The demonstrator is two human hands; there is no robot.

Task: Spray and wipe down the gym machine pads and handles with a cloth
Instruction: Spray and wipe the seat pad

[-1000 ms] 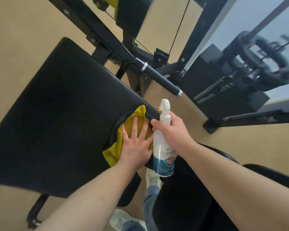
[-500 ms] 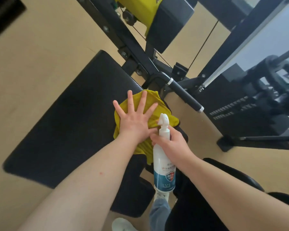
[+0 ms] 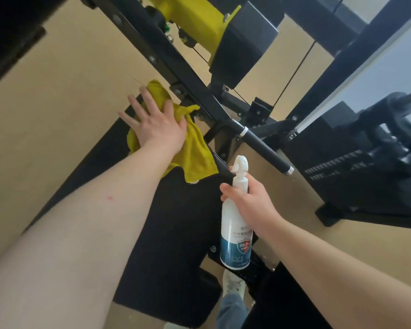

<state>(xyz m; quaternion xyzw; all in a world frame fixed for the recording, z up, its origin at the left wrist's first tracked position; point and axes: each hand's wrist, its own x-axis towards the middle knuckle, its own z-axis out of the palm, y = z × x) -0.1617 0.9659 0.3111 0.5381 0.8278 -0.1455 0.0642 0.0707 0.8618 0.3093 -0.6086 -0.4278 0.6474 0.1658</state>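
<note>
Your left hand [image 3: 158, 128] lies flat, fingers spread, on the yellow cloth [image 3: 195, 155] at the black padded surface's [image 3: 176, 222] twelve o'clock end; your right hand [image 3: 252, 205] grips the white spray bottle [image 3: 235, 238].

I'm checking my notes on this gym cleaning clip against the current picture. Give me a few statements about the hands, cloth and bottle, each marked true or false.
1. The left hand lies flat with spread fingers on the yellow cloth. True.
2. The right hand holds the spray bottle upside down. False: it is upright, nozzle on top.
3. The cloth is draped over the handle. False: it lies at the far end of the black pad, apart from the handle.
4. The bottle is white with a blue band low down. True.
5. The right hand grips the handle. False: it holds the bottle.
</note>
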